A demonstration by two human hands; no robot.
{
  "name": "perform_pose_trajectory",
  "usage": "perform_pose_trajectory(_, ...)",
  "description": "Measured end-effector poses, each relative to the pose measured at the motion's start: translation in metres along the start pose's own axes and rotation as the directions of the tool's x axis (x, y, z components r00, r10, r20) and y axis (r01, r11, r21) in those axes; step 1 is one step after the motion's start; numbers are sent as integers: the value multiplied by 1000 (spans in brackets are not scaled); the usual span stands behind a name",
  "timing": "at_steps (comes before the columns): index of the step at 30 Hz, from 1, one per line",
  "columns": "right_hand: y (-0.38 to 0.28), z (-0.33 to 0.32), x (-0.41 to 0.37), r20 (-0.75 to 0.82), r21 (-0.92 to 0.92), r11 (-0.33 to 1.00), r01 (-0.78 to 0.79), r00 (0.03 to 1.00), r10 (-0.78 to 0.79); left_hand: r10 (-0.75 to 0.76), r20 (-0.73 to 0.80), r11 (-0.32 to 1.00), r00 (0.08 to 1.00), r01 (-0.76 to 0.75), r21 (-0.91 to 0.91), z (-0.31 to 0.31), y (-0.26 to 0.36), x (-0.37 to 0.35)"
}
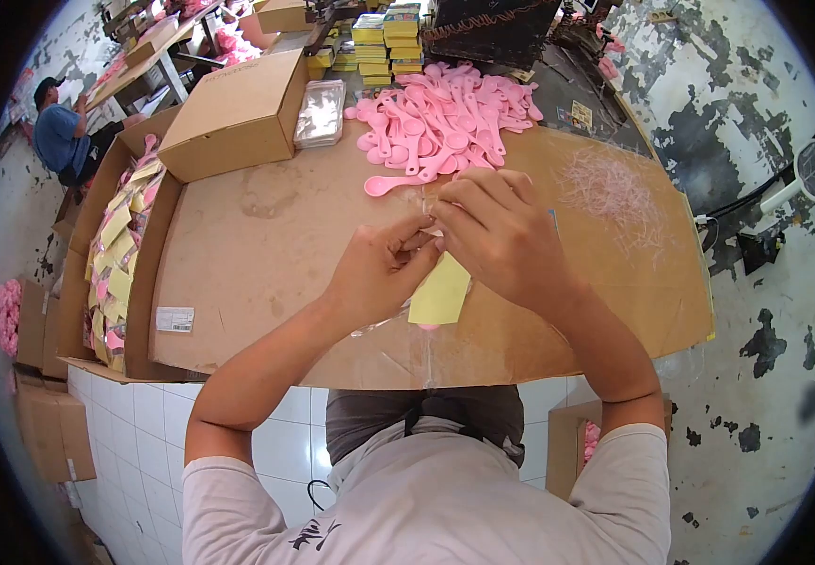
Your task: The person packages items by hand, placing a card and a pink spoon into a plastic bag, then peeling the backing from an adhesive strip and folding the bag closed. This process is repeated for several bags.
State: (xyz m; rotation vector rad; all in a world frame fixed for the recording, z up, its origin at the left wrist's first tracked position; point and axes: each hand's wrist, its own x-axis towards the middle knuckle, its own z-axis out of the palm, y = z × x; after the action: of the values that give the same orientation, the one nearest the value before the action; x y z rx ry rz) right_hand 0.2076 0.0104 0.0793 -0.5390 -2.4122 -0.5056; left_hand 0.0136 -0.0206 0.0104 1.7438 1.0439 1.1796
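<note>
1. Pinching narrowly with the left hand, thumb close to the fingers, at the upper end of the clear plastic packet.
2. Curling the right hand narrowly against the left, with fingertips meeting there; cannot tell exactly what sits between them.
3. Can see the yellow card just below both hands, over the cardboard sheet, with a bit of pink plastic showing past its lower edge.
4. Beyond the hands, can see the pile of pink measuring spoons, and behind it stacks of yellow cards.
5. To the right, can make out a loose heap of thin clear strips.
6. To the left, can see a closed carton beside clear plastic bags, and an open carton full of packets with yellow cards.
7. Nearer that open carton, can spot a white label on the sheet.
</note>
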Motion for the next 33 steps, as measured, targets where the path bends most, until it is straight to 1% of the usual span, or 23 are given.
perform_pose_trajectory(1, 1, 3, 0, 20, -47, 998, 30, 999, -29, 14, 10, 999, 1000, -15, 40, -1, 3, 0)
perform_pose_trajectory(4, 3, 7, 0, 97, -75, 997, -10, 995, 17, 47, 15, 993, 999, -49, 106, 3, 2, -1)
perform_pose_trajectory(5, 7, 8, -2, 34, -23, 997, -77, 996, 78, 59, 15, 991, 998, -60, 122, 4, 3, -1)
perform_pose_trajectory(7, 24, 9, -6, -86, 96, 976, -197, 975, 205, 7, 60, 1000, 998, -7, 8, 0, 9, 0)
perform_pose_trajectory(8, 37, 5, -9, -87, 217, 921, -324, 933, 349, -19, 80, 998, 997, 23, -51, -1, 11, 0)
perform_pose_trajectory(9, 52, -1, -15, -66, 335, 835, -437, 873, 484, -65, 99, 990, 993, 76, -118, -2, 10, 0)
perform_pose_trajectory(10, 68, -12, -24, 171, 564, 609, -558, 800, 574, -108, 120, 975, 987, 129, -183, -4, 8, 2)
perform_pose_trajectory(11, 87, -26, -37, 419, 692, 304, -655, 707, 569, -150, 145, 952, 978, 182, -244, -6, 7, 3)
perform_pose_trajectory(13, 133, -57, -74, 694, 628, 36, -777, 581, 426, -166, 159, 924, 973, 210, -318, -8, 8, 7)
perform_pose_trajectory(15, 195, -45, -126, 582, 733, -51, -678, 586, 564, -158, 169, 905, 973, 212, -370, -9, 8, 9)
perform_pose_trajectory(16, 207, -34, -159, 433, 363, 338, -868, 478, 764, -147, 171, 900, 974, 203, -386, -8, 4, 8)
perform_pose_trajectory(17, 216, -19, -189, 180, -181, 499, -847, 471, 864, -134, 169, 896, 976, 192, -401, -8, 2, 9)
perform_pose_trajectory(18, 212, -16, -197, 32, -434, 518, -737, 562, 827, -136, 165, 895, 977, 192, -402, -8, 2, 9)
perform_pose_trajectory(19, 209, -12, -206, -118, -663, 416, -622, 635, 763, -140, 165, 894, 976, 197, -402, -8, 1, 8)
perform_pose_trajectory(21, 190, -13, -190, -214, -622, 515, -590, 761, 612, -151, 156, 884, 976, 204, -420, -7, 1, 11)
perform_pose_trajectory(23, 161, -18, -157, -213, -472, 614, -632, 758, 617, -179, 150, 861, 972, 228, -455, -6, 2, 11)
perform_pose_trajectory(24, 143, -19, -140, -213, -390, 652, -650, 753, 622, -161, 129, 877, 978, 202, -436, -4, 1, 10)
perform_pose_trajectory(25, 125, -16, -125, -142, -160, 724, -671, 741, 656, -140, 109, 893, 984, 173, -415, -2, -1, 10)
perform_pose_trajectory(26, 107, -12, -110, -68, 82, 740, -667, 737, 672, -116, 90, 909, 989, 143, -393, -1, -3, 11)
perform_pose_trajectory(27, 84, -10, -93, 104, 295, 672, -679, 722, 684, -119, 71, 916, 990, 137, -376, 0, -5, 11)
perform_pose_trajectory(28, 60, -8, -79, 271, 483, 549, -683, 712, 647, -121, 52, 924, 991, 132, -359, 0, -7, 10)
perform_pose_trajectory(30, 24, -3, -55, 389, 717, 405, -568, 807, 444, -137, 29, 923, 990, 139, -360, 1, -7, 11)
perform_pose_trajectory(33, 10, 22, -54, 576, 785, -40, -618, 706, 412, -186, 18, 893, 982, 177, -413, 0, -3, 12)
